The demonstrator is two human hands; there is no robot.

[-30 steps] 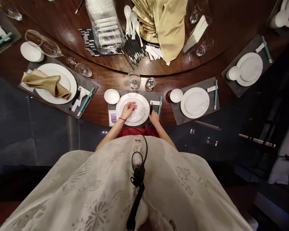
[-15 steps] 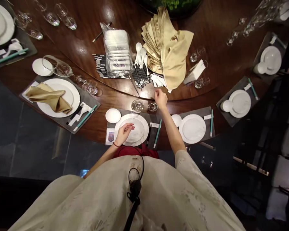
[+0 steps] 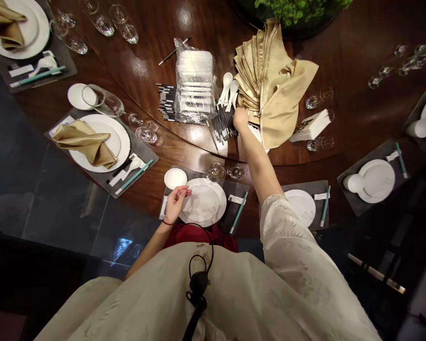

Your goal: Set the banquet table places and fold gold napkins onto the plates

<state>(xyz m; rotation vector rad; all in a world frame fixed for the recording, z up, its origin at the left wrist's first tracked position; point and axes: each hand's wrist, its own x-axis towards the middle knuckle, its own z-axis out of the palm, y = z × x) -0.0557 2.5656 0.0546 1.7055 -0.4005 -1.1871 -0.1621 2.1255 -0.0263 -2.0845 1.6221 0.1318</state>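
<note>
My right hand (image 3: 240, 119) reaches to the lower left edge of a fan of gold napkins (image 3: 266, 80). It is beside white soup spoons (image 3: 227, 85) and a heap of black chopsticks (image 3: 223, 127). Its fingers point away and down, so whatever they grasp is hidden. My left hand (image 3: 176, 204) hovers at the left edge of a white plate (image 3: 215, 199), loosely bent and holding nothing. A small white bowl (image 3: 175, 178) lies just beyond it. Two small glasses (image 3: 236, 172) stand behind the plate, and a teal-wrapped stick (image 3: 239, 213) lies at its right on the grey placemat (image 3: 230, 189).
A plastic-wrapped stack of white dishes (image 3: 196, 85) rests on more black chopsticks (image 3: 167, 102). Several glasses (image 3: 319, 143) flank a white paper stack (image 3: 312, 125). A large wine glass (image 3: 106, 100) lies at the left setting. Greenery (image 3: 298, 9) fills the table's centre.
My right hand has moved forward from the table rim to the spoons and chopsticks. My left hand has shifted slightly left over the plate's edge. The camera view has turned.
</note>
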